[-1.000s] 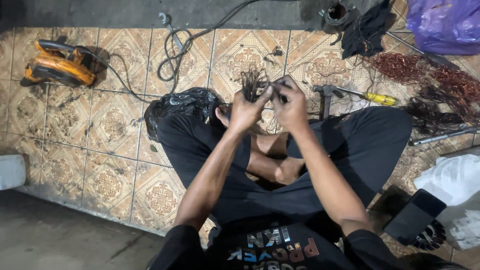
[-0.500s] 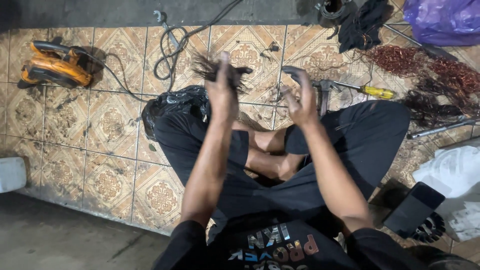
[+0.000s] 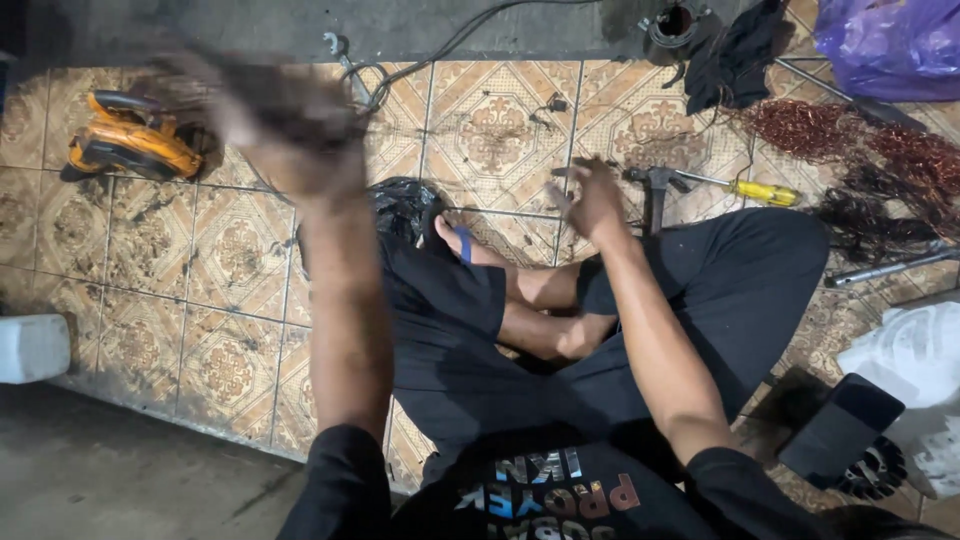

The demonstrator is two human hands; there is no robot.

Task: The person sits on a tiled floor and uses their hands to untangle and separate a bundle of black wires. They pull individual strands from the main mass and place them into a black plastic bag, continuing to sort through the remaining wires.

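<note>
I sit cross-legged on a patterned tile floor. My left hand is raised and swung out to the left, blurred by motion, gripping a dark tangled wire bundle that trails above the orange power tool. My right hand hovers over my right knee, fingers spread and holding nothing, close to the hammer. A crumpled black plastic bag lies by my left knee.
A yellow-handled screwdriver lies beside the hammer. Piles of copper wire and darker wire spread at the right, below a purple bag. Black cables run along the top. A dark phone and a white bag sit lower right, a white container far left.
Both hands held the wire bundle together in front of me. The left hand has since carried it away up and to the left; the right hand let go and stays open.
</note>
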